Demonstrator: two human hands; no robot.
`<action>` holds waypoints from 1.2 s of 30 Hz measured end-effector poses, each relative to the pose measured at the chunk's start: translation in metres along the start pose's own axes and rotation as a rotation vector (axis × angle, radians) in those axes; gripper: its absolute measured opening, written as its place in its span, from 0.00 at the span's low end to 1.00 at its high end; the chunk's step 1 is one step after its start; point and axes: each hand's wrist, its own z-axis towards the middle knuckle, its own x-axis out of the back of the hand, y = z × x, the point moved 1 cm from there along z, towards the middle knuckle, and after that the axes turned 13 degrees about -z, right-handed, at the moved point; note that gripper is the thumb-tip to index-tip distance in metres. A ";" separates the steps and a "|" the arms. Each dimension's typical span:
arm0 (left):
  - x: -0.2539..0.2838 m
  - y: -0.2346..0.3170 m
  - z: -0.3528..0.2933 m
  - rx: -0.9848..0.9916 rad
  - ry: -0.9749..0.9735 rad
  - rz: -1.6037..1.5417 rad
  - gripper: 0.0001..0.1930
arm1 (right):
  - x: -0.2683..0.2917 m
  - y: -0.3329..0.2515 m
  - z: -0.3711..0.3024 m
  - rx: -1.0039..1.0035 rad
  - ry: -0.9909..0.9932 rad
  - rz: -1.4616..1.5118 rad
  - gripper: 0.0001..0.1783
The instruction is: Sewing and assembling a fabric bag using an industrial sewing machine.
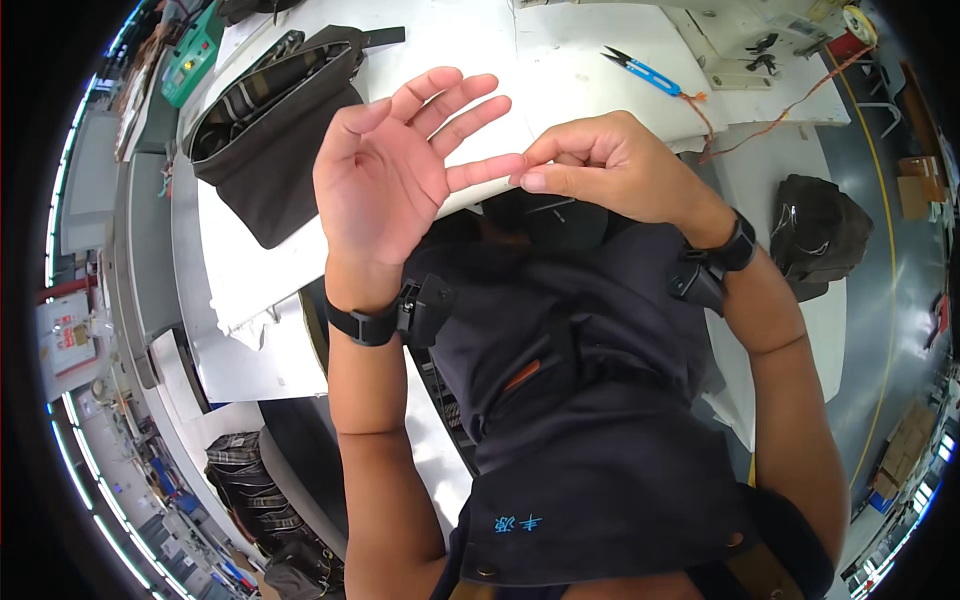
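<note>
Evidently empty, the left hand point(382, 190) lies palm up with its fingers spread, while the right hand point(608, 165) pinches the tip of the left little finger point(484, 173) between thumb and forefinger; whether anything fine sits within that pinch is too small to tell.

Just left of the left hand is a dark fabric pouch point(275, 165), matte and soft-edged, roughly rectangular, its long mouth gaping over a plaid lining point(248, 96). A short flat strap point(385, 37) juts from its corner, beyond the left thumb. The thumb overlaps the pouch from above; contact cannot be told.

Beyond the right hand, slim blue snips point(652, 77) with dark, tapering blades rest on the smooth white tabletop point(560, 55), orange thread frayed at their handle end. Farther right, a thin rust-coloured cord point(780, 119) climbs toward a round spool point(857, 25). Right of the right wrist slumps a creased, dark fabric bundle point(820, 232).
</note>
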 end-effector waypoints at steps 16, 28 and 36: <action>0.011 0.008 0.008 0.281 -0.191 -0.121 0.41 | 0.001 0.002 -0.004 -0.021 -0.174 0.040 0.15; 0.031 -0.005 0.020 0.441 -0.301 -0.249 0.41 | 0.015 0.005 -0.005 -0.056 -0.340 0.033 0.13; 0.047 -0.032 0.025 0.441 -0.224 -0.504 0.39 | 0.003 0.016 -0.006 -0.069 -0.249 0.312 0.09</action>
